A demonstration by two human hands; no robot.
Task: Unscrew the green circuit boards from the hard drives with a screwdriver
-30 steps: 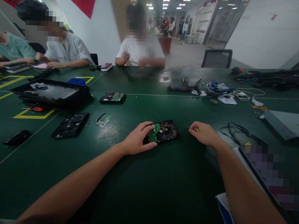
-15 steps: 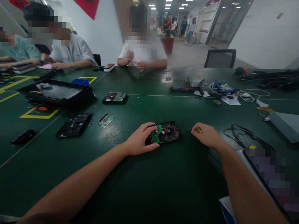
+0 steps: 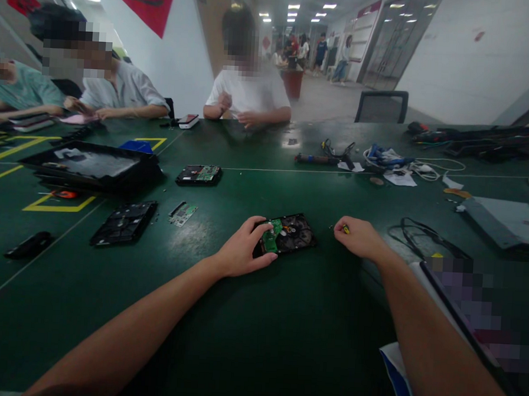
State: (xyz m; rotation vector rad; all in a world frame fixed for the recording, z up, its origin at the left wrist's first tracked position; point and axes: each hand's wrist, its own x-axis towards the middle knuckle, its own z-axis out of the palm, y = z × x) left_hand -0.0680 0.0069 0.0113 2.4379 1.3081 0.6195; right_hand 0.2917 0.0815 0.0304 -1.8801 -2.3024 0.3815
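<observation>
A hard drive (image 3: 299, 232) lies on the green table with its green circuit board (image 3: 272, 238) facing up. My left hand (image 3: 244, 247) grips the drive's left end, thumb along the near side and fingers over the far side and board. To the right of the drive, apart from it, my right hand (image 3: 357, 237) pinches a small yellow-and-black screwdriver (image 3: 346, 229), mostly hidden by the fingers. A tiny speck, too small to identify, shows just left of those fingertips. Left of my left hand lies a loose circuit board (image 3: 183, 214).
A second hard drive (image 3: 199, 174) and a black drive casing (image 3: 123, 223) lie to the left, near a black tray (image 3: 93, 162). Cables (image 3: 426, 239), a grey metal box (image 3: 507, 219) and a pixelated screen (image 3: 471, 315) are at right. Co-workers sit across the table.
The whole view has shifted slightly left. Both hands keep nearly the same place relative to the hard drive, with their grips unchanged.
</observation>
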